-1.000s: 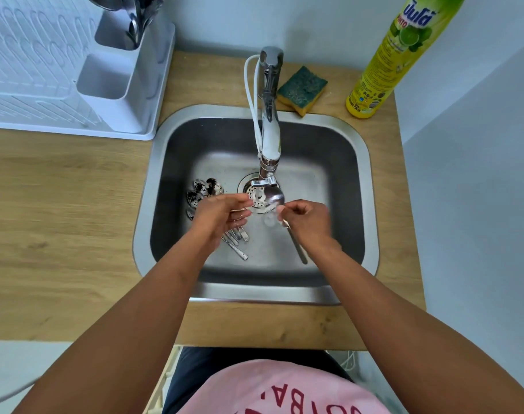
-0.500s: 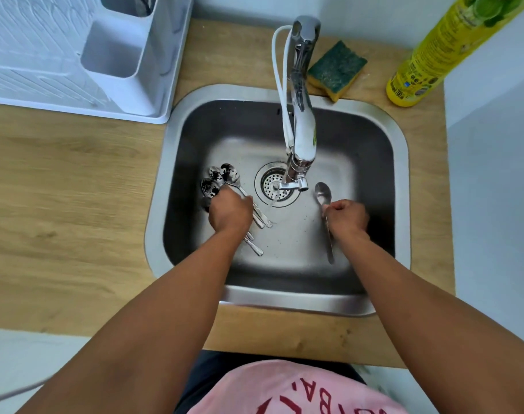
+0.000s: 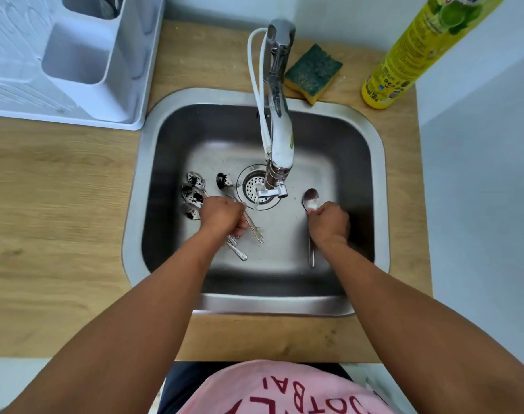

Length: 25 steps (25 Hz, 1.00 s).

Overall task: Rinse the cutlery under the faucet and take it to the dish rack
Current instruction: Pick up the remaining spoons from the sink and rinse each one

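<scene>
Spoon (image 3: 310,198) clean, pinched in right hand (image 3: 329,222) fingers, right of faucet (image 3: 280,121). Left hand (image 3: 222,215) fingers closed on dirty spoons (image 3: 193,194) mid-left in sink (image 3: 284,304). Rack (image 3: 75,55) upper left; most rinsing seemingly left.

A green-and-yellow sponge (image 3: 313,73) lies on the wooden tabletop (image 3: 55,210) behind the sink, near a yellow dish-soap bottle (image 3: 410,52) standing at the far right corner by the white wall (image 3: 478,174).

I see a pink shirt (image 3: 287,389) with dark red lettering across the front. Both forearms are bare, with no sleeves reaching them. Dark trousers (image 3: 189,380) show below.
</scene>
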{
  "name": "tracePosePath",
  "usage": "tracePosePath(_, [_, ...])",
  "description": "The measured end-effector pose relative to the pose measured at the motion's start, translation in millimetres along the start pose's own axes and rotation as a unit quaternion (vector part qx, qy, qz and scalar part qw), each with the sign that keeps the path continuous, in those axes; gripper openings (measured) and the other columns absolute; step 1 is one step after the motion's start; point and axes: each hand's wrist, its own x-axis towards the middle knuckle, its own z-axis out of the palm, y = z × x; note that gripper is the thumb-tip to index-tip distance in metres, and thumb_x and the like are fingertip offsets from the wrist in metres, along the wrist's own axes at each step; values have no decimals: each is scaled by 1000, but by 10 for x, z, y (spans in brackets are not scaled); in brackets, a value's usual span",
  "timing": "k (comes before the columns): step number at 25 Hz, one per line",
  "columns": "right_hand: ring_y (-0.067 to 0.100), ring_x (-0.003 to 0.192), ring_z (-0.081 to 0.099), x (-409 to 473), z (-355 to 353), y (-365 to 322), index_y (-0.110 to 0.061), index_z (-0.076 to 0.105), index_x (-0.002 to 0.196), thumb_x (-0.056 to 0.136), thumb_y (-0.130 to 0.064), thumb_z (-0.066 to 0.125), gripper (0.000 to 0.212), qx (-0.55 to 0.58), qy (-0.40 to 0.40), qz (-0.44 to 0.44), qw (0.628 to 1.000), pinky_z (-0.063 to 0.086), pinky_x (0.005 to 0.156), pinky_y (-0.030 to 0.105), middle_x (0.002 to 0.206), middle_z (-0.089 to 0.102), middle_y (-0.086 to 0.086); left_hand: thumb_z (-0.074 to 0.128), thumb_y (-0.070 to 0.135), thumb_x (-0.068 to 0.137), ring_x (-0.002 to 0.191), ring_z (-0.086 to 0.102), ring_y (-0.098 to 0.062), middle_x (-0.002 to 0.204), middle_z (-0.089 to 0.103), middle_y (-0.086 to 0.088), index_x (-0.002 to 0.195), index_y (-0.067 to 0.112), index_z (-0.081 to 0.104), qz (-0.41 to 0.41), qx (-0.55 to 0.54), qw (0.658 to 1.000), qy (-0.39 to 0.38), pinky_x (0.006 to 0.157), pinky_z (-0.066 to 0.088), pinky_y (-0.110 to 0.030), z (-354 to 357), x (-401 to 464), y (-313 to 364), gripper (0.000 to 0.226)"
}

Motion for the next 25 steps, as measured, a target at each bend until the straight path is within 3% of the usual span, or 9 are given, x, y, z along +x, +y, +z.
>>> tracePosePath(3, [34, 96, 67, -155, -85, -102, -8, 70, 99, 96, -26, 63, 20, 47, 50, -100, 993, 48, 81, 32, 106, 72, 16, 75, 9, 90, 35, 59, -15, 50, 63, -6, 78, 3, 67, 25, -57, 996, -70, 35, 47, -23, 36, -236, 3, 15])
tracePosePath(6, [19, 81, 71, -398, -126, -353, -20, 76, 87, 93, -33, 65, 17, 154, -34, -155, 975, 48, 73, 25, 89, 76, 1, 73, 8, 92, 37, 59, -15, 54, 63, -6, 78, 5, 70, 33, -71, 990, -121, 37, 49, -24, 55, -425, 21, 15])
tracePosePath(9, [9, 78, 75, -551, -70, -643, -23, 77, 88, 85, -32, 73, 10, 248, -156, -115, 949, 57, 75, 26, 80, 78, -7, 65, 4, 95, 37, 60, -15, 57, 63, -9, 80, 3, 69, 37, -77, 985, -147, 36, 50, -24, 65, -595, 42, 16])
tracePosePath(13, [18, 63, 72, -555, -62, -820, -16, 72, 73, 76, -13, 78, 7, 305, -193, -58, 931, 60, 75, 40, 64, 75, 0, 61, 5, 97, 42, 65, -16, 60, 70, -8, 83, 5, 70, 40, -79, 980, -176, 37, 52, -25, -54, -704, 87, 17])
tracePosePath(16, [19, 56, 68, -543, -99, -851, -11, 74, 78, 78, -10, 75, 1, 332, -195, -30, 922, 61, 66, 38, 59, 74, 2, 68, 19, 97, 45, 66, -16, 64, 67, -7, 86, 6, 71, 39, -100, 988, -112, 39, 52, -25, -132, -666, 125, 18])
tracePosePath(18, [14, 48, 62, -563, -146, -869, -6, 76, 89, 80, -15, 77, 13, 333, -207, -6, 920, 54, 54, 29, 57, 74, 3, 69, 26, 97, 52, 68, -18, 67, 68, -4, 91, 7, 69, 42, -116, 990, -73, 42, 54, -26, -111, -627, 150, 20])
tracePosePath(21, [10, 36, 54, -611, -223, -891, -7, 75, 89, 86, -21, 76, 14, 329, -231, 9, 915, 52, 45, 22, 49, 69, 0, 62, 21, 98, 66, 72, -24, 67, 69, -3, 106, 4, 73, 34, -131, 985, -105, 58, 61, -32, -11, -603, 218, 22])
tracePosePath(23, [10, 32, 51, -647, -246, -889, -7, 72, 86, 90, -19, 71, 13, 334, -234, 7, 913, 51, 44, 23, 45, 65, -1, 58, 11, 95, 58, 68, -23, 58, 64, -4, 113, -6, 72, 25, -156, 980, -122, 79, 65, -45, 38, -586, 243, 28])
tracePosePath(25, [12, 31, 49, -666, -256, -856, -8, 71, 81, 92, -17, 67, 15, 344, -233, -12, 910, 48, 44, 24, 42, 62, -2, 59, 5, 92, 52, 64, -22, 57, 65, -7, 114, -11, 70, 27, -175, 977, -117, 89, 61, -50, 65, -571, 256, 29])
